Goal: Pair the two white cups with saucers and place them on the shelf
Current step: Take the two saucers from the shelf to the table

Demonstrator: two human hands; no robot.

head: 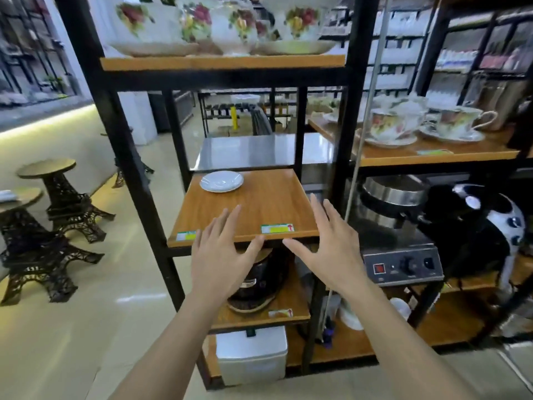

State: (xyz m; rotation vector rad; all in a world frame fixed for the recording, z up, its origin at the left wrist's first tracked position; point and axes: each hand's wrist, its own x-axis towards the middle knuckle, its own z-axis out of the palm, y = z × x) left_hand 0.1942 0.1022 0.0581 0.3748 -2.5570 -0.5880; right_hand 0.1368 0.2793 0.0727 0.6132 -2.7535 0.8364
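Note:
One white saucer (221,181) lies at the back left of a wooden shelf (271,206) in a black metal rack. No white cup shows in this view. My left hand (223,256) hovers in front of the shelf's front edge, fingers spread, holding nothing. My right hand (328,246) is beside it to the right, also spread and empty, its fingertips reaching over the shelf's front right corner.
Flowered cups and saucers (219,24) fill the shelf above. More flowered cups (427,125) sit on the right rack, over a metal appliance (401,255). A dark cooker (259,281) and a white box (251,356) sit below. Tower-shaped stools (54,203) stand at left.

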